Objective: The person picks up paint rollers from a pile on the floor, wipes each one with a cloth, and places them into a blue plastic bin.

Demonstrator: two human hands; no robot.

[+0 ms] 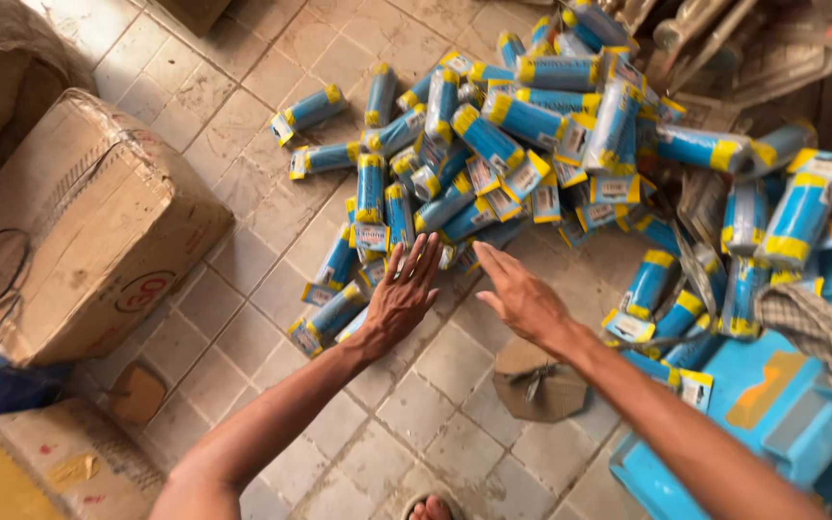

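Both hands open, flat, holding nothing: left hand (404, 292) rests on the near edge of the blue-and-yellow packet pile (522, 144); right hand (522, 299) hovers just beside it. Taped cardboard box (89, 217) sits shut, left of pile, contents hidden.

The left hand (403, 294) covers the ends of the blue-and-yellow packets (370, 188) beneath it, so contact cannot be judged. Many packets deep in the pile lie buried under others. Their label print is too small to tell. The cardboard box (89, 221) runs off the left edge, and the blue crate (772, 414) is cut by the right and bottom edges. Grey clutter (763, 48) at top right is blurred. Toes (430, 507) barely show at the bottom edge
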